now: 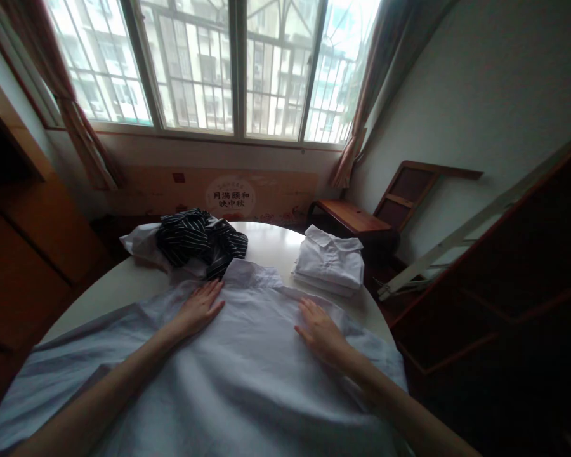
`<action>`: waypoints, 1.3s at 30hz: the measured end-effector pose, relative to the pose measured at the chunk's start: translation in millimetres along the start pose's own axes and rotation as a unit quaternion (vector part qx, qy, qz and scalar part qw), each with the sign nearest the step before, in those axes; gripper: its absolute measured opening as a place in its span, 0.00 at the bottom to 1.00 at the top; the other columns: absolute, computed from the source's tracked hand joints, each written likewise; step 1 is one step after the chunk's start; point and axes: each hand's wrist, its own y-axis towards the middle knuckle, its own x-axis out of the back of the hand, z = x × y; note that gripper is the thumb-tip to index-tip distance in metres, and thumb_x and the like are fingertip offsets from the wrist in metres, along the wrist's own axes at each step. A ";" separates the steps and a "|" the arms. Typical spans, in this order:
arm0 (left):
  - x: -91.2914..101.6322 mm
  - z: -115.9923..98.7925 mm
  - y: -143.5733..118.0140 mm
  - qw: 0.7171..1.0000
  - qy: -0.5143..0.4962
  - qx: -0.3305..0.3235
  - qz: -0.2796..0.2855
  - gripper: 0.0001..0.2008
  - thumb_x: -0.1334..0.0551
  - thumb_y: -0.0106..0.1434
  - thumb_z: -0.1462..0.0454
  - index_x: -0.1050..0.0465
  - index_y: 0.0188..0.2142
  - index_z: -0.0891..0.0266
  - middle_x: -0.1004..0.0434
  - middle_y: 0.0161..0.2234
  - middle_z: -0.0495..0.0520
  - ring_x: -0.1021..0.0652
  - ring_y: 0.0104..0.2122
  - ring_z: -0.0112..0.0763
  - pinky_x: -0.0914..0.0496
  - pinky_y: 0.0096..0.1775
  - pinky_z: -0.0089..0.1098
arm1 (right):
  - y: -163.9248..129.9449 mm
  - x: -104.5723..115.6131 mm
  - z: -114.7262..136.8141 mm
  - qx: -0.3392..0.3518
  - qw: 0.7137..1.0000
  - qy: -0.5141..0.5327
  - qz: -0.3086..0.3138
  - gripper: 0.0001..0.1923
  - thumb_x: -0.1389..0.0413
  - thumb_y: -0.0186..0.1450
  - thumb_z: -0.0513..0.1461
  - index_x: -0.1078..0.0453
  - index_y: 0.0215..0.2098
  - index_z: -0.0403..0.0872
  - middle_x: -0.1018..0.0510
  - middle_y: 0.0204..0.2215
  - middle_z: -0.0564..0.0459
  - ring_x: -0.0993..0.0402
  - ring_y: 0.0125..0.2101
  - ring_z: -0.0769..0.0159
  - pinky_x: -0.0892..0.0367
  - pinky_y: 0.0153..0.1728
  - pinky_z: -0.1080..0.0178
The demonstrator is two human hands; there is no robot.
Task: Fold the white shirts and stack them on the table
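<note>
A white shirt [247, 355] lies spread across the round table, its collar [250, 273] pointing away from me and its sleeves out to both sides. My left hand [200, 309] rests flat on the shirt, left of the collar, fingers stretched out. On the other side of the collar, my right hand [320, 329] also lies open on the fabric near the shoulder. Neither hand grips anything. The shirt's lower part runs out of view toward me.
A stack of folded white shirts [330, 261] sits at the table's back right. Crumpled black-and-white striped clothing [195, 238] lies at the back left with white cloth. The white table [266, 231] stands before a barred window. A wooden bench [352, 216] is beyond it.
</note>
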 end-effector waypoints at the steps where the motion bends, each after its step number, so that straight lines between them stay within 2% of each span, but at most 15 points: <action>1: 0.8 -0.8 0.1 1.000 -0.001 0.002 0.000 0.29 0.54 0.62 0.53 0.46 0.59 0.64 0.47 0.60 0.58 0.43 0.59 0.38 0.47 0.57 0.39 | 8.7 -0.8 7.4 0.022 1.000 0.009 0.005 0.27 0.49 0.59 0.40 0.41 0.57 0.44 0.39 0.57 0.40 0.45 0.57 0.53 0.46 0.55 0.48; 5: 2.0 -2.1 1.1 1.000 -0.007 0.008 0.005 0.29 0.54 0.62 0.53 0.46 0.60 0.63 0.47 0.60 0.56 0.43 0.59 0.37 0.47 0.58 0.38 | 41.6 -2.4 36.3 0.122 0.991 0.049 0.029 0.28 0.48 0.60 0.40 0.43 0.58 0.43 0.42 0.59 0.41 0.48 0.58 0.54 0.46 0.56 0.50; 8: 0.9 -1.4 1.4 1.000 -0.012 0.005 0.011 0.29 0.55 0.63 0.53 0.47 0.60 0.64 0.48 0.61 0.57 0.45 0.60 0.37 0.49 0.58 0.38 | 55.9 -6.5 48.0 0.170 0.983 0.061 0.038 0.28 0.48 0.60 0.41 0.43 0.58 0.42 0.44 0.59 0.40 0.49 0.59 0.54 0.48 0.57 0.51; 11: 0.6 -1.6 0.7 1.000 -0.020 0.005 -0.004 0.28 0.54 0.63 0.53 0.46 0.59 0.63 0.46 0.60 0.58 0.44 0.59 0.37 0.49 0.58 0.39 | 59.4 -15.6 51.2 0.175 0.982 0.061 0.039 0.27 0.50 0.62 0.43 0.43 0.58 0.43 0.43 0.59 0.41 0.51 0.59 0.54 0.48 0.57 0.50; 16: 6.0 -6.4 -1.5 0.994 -0.021 -0.006 -0.106 0.23 0.49 0.61 0.58 0.40 0.54 0.63 0.34 0.51 0.58 0.35 0.52 0.36 0.44 0.55 0.37 | 56.4 -25.8 50.6 0.164 0.984 0.064 0.027 0.26 0.53 0.64 0.44 0.42 0.58 0.43 0.43 0.59 0.42 0.51 0.60 0.55 0.49 0.57 0.50; 19: 9.1 -7.9 -4.0 0.989 -0.016 0.001 -0.144 0.18 0.49 0.62 0.60 0.36 0.49 0.63 0.31 0.46 0.58 0.32 0.47 0.37 0.40 0.52 0.37 | 56.1 -25.1 51.4 0.169 0.983 0.064 0.023 0.25 0.54 0.64 0.44 0.42 0.58 0.43 0.43 0.59 0.42 0.51 0.59 0.55 0.48 0.57 0.50; 25: 17.1 6.7 -14.3 0.992 -0.042 -0.039 -0.112 0.12 0.51 0.63 0.63 0.31 0.39 0.62 0.29 0.41 0.56 0.29 0.42 0.33 0.35 0.45 0.32 | 55.0 -26.9 54.2 0.182 0.980 0.074 -0.001 0.24 0.53 0.63 0.43 0.40 0.56 0.43 0.40 0.57 0.41 0.48 0.58 0.55 0.47 0.56 0.50; 28: 30.6 20.6 -13.1 0.995 -0.047 0.004 -0.091 0.13 0.53 0.65 0.64 0.31 0.35 0.63 0.28 0.37 0.55 0.27 0.36 0.30 0.34 0.39 0.30 | 57.5 -29.0 49.1 0.186 0.975 0.117 -0.015 0.20 0.52 0.62 0.40 0.35 0.51 0.44 0.35 0.54 0.42 0.41 0.55 0.57 0.42 0.54 0.52; 31: 47.9 33.3 -3.6 0.996 -0.020 0.059 -0.070 0.13 0.51 0.64 0.62 0.30 0.36 0.64 0.27 0.37 0.56 0.26 0.34 0.31 0.34 0.35 0.29 | 66.4 -26.0 35.3 0.140 0.974 0.160 -0.076 0.15 0.53 0.61 0.37 0.32 0.44 0.46 0.28 0.46 0.44 0.33 0.48 0.60 0.37 0.49 0.55; 33: 57.8 39.6 4.7 0.997 0.007 0.065 -0.030 0.12 0.47 0.62 0.59 0.28 0.36 0.64 0.26 0.37 0.57 0.26 0.35 0.34 0.35 0.35 0.30 | 74.4 -20.6 23.7 0.068 0.978 0.145 -0.136 0.14 0.53 0.59 0.36 0.31 0.42 0.44 0.27 0.43 0.44 0.32 0.47 0.59 0.39 0.49 0.54; 35: 65.1 44.1 12.4 0.998 0.019 0.053 0.022 0.11 0.42 0.57 0.58 0.27 0.33 0.63 0.26 0.35 0.57 0.26 0.35 0.35 0.36 0.35 0.29 | 82.0 -14.0 13.6 -0.029 0.979 0.114 -0.167 0.14 0.50 0.58 0.38 0.31 0.41 0.43 0.27 0.43 0.42 0.33 0.47 0.56 0.39 0.48 0.54; 37: 70.1 47.4 18.4 0.997 0.006 0.039 0.060 0.10 0.40 0.55 0.58 0.26 0.31 0.62 0.25 0.33 0.55 0.26 0.34 0.33 0.37 0.33 0.28 | 88.1 -7.2 7.4 -0.120 0.978 0.108 -0.132 0.14 0.48 0.56 0.41 0.30 0.38 0.41 0.25 0.40 0.42 0.31 0.42 0.55 0.37 0.44 0.56; 39: 73.5 50.1 22.7 0.996 -0.023 0.032 0.074 0.09 0.41 0.55 0.59 0.26 0.30 0.61 0.25 0.31 0.52 0.27 0.32 0.31 0.39 0.31 0.26 | 92.9 -0.8 5.9 -0.164 0.975 0.139 -0.054 0.13 0.48 0.56 0.43 0.28 0.33 0.41 0.23 0.33 0.45 0.28 0.35 0.58 0.35 0.36 0.60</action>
